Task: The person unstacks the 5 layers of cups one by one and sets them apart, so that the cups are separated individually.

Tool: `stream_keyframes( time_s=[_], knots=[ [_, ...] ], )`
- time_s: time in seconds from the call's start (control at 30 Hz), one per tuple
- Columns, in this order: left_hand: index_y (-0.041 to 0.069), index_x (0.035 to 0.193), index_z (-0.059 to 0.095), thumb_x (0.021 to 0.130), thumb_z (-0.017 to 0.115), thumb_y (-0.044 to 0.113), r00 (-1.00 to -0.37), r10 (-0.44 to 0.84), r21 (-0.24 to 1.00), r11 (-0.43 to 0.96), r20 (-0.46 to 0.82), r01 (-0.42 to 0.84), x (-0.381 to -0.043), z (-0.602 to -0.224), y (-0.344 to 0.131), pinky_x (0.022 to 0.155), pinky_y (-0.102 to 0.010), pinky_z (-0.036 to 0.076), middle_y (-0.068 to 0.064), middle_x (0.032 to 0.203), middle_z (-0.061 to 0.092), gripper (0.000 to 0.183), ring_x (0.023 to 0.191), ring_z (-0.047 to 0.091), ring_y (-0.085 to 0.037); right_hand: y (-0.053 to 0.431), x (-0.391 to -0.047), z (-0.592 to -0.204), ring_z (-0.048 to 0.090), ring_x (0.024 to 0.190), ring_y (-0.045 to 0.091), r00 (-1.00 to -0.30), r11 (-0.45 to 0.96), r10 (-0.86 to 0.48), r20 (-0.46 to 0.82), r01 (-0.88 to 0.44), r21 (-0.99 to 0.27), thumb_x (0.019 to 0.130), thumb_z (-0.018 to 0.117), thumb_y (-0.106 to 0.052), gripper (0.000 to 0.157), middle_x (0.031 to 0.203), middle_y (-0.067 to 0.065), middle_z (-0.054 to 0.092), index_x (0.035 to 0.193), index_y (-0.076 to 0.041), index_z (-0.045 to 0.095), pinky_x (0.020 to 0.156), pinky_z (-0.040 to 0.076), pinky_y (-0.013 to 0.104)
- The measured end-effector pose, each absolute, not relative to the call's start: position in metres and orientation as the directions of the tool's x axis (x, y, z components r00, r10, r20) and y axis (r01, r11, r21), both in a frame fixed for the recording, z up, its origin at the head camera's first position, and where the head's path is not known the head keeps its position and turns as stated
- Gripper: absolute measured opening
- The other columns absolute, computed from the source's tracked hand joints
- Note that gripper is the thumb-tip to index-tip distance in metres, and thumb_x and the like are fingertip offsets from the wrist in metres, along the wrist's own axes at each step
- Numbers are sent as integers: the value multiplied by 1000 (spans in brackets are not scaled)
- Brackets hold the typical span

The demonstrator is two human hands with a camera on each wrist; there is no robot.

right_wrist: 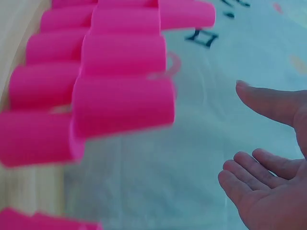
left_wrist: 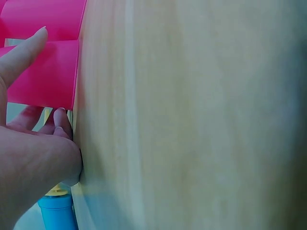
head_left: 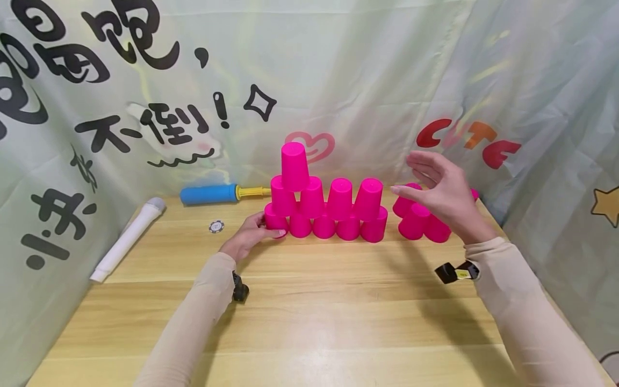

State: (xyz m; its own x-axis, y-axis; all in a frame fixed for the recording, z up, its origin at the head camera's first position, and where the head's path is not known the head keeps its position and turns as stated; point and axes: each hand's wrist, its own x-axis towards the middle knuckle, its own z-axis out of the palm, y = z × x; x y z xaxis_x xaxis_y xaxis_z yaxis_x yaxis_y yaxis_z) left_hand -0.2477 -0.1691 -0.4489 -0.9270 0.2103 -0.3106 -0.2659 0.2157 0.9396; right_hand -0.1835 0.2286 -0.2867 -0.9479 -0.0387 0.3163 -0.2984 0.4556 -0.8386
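Backdrop, beyond both hands: reads "不倒!" behind the left, C, T and E behind the right. Pink cup pyramid, between the hands: rows of five, four and one. Right hand: fingers extended, thumb apart, holding nothing — further cups below. Left hand: thumb and fingers around the end cup, bottom row.

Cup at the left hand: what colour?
The cup is plain bright pink; clearest in the left wrist view.
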Motion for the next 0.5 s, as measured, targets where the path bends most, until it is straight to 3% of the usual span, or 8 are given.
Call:
stream_keyframes(
  time_s=[0.5],
  knots=[
    [13, 151, 47, 85, 83, 16, -932, 206, 943, 214, -299, -256, -247, -448, -169, 116, -51, 34, -11, 146, 52, 75, 132, 47, -33, 138, -213, -279, 51, 135, 27, -908, 363, -296, 296, -394, -845, 83, 86, -16, 76, 145, 13, 53, 146, -1, 47, 111, 43, 41]
  ],
)
